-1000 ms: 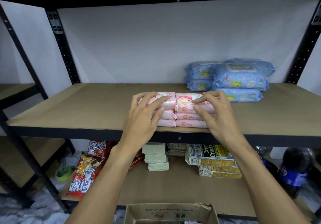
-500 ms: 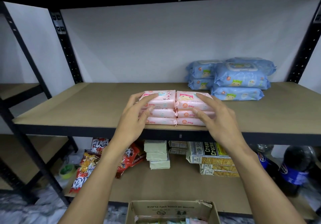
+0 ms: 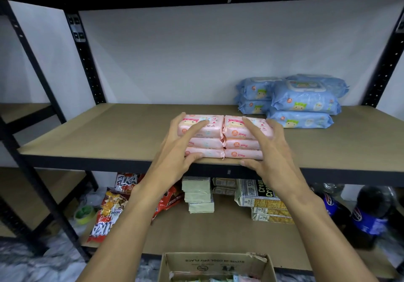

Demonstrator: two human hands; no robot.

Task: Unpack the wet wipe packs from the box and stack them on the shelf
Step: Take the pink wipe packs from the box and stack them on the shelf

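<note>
Two side-by-side stacks of pink wet wipe packs [image 3: 213,128], each three high, sit at the front edge of the brown shelf [image 3: 109,133]. My left hand [image 3: 177,150] lies against the left stack with spread fingers, thumb at the bottom pack. My right hand [image 3: 269,150] lies against the right stack the same way, thumb on the shelf edge. Blue wet wipe packs [image 3: 303,104] are stacked at the back right. The cardboard box [image 3: 216,264] stands open below, with packs partly visible inside.
The lower shelf holds snack bags [image 3: 107,216], pale green packs [image 3: 199,196], cracker packs [image 3: 262,203] and dark soda bottles [image 3: 369,211]. Black uprights [image 3: 87,58] frame the rack. Bare shelf board lies left of the pink stacks.
My hands have slid from the top of the pink stacks to their outer sides and front, fingers spread wider. The stacks stay in place. The camera tilted slightly.
</note>
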